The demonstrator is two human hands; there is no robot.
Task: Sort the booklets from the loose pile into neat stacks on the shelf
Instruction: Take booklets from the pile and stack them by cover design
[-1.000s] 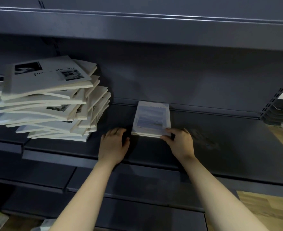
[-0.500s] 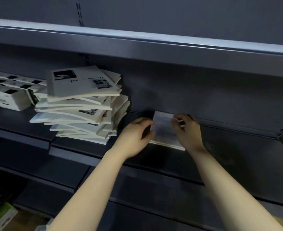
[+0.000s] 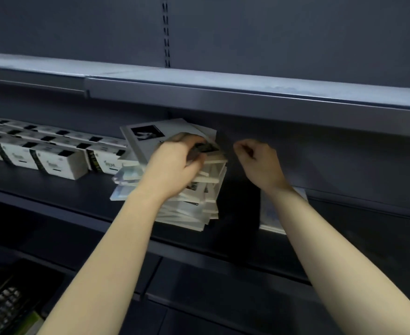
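Nearest, at the bottom left on a lower level, lie some dark objects (image 3: 1, 310) too blurred to name; both bare forearms reach up from here over the front lip of the dark shelf (image 3: 78, 197). On that shelf, under the right forearm, a pale flat booklet (image 3: 270, 213) lies square to the lip, partly hidden by the arm; I cannot tell whether it is one or several. Just to its left, with a dark gap between them, stands the loose pile (image 3: 206, 189) of white booklets, fanned and skewed, edges jutting every way. The left hand (image 3: 175, 165) is on the upper part of this pile; its fingers (image 3: 189, 140) curl over the right part of the top booklet (image 3: 146, 134), the thumb tucked at the edge below, so that it grips that booklet. The right hand (image 3: 259, 163) hangs in the air just right of the pile's top, apart from it; its fingers (image 3: 243, 148) are curled into a loose fist and hold nothing. Further left on the same shelf stand rows of white boxes (image 3: 54, 160) with black marks; behind rises the dark back panel (image 3: 295, 32), and an upper shelf (image 3: 223, 93) overhangs all.
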